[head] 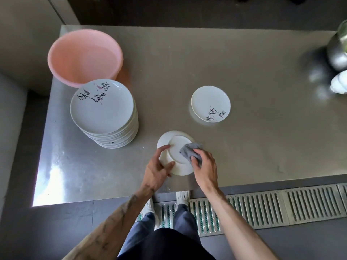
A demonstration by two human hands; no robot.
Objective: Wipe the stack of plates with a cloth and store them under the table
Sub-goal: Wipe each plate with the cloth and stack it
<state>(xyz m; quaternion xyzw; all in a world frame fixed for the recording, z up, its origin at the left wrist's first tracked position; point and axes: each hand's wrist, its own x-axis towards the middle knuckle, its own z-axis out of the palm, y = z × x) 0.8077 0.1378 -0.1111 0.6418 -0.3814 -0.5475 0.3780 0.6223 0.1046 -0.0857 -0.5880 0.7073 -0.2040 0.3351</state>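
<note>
The left hand (159, 166) has its grip closed on the rim of an upturned white plate (175, 152), thumb on the base, near the front edge of the tabletop (244, 156). The right hand (205, 166) has its grip closed on a grey cloth (191, 150), pressed to the plate's underside. A single plate (210, 103) lies face up toward the middle. The stack of plates (105, 113) stands by the left edge, touching a pink basin (84, 57) at the back left corner.

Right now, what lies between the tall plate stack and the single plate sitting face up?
Nothing: in the head view, only bare steel table separates the stack from the single plate.
</note>
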